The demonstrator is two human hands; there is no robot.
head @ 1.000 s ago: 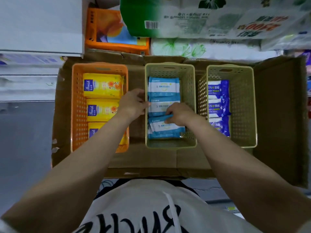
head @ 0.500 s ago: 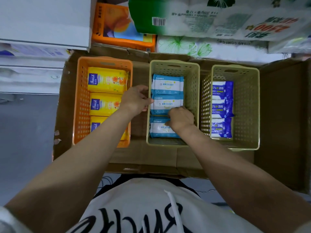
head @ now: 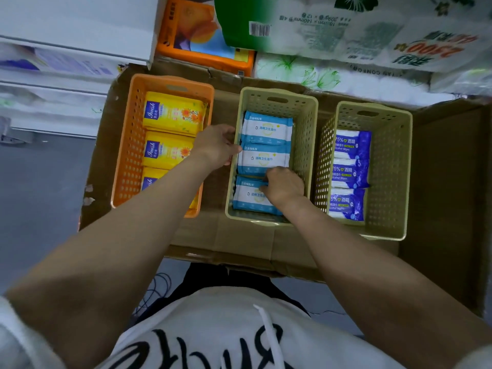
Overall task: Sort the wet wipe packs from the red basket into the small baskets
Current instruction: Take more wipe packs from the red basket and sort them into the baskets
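Note:
Three small baskets stand side by side on flattened cardboard (head: 247,241). The orange basket (head: 127,145) at the left holds yellow wipe packs (head: 173,114). The middle beige basket (head: 306,134) holds three light-blue and white packs in a row. My left hand (head: 217,147) grips that basket's left wall beside the middle pack (head: 262,159). My right hand (head: 283,186) reaches inside, fingers curled on the top edge of the nearest light-blue pack (head: 247,195). The right beige basket (head: 388,169) holds three dark-blue alcohol wipe packs (head: 351,145). No red basket is in view.
Large packs of tissue and toilet paper (head: 346,35) are stacked behind the baskets, with an orange pack (head: 197,35) among them. White boxes (head: 66,35) stand at the far left. Grey floor (head: 40,209) lies to the left. The cardboard's raised flap (head: 452,195) stands at the right.
My right hand has pushed the nearest light-blue pack down flat into the middle basket and shifted slightly toward me. My left hand stays on the basket's left wall.

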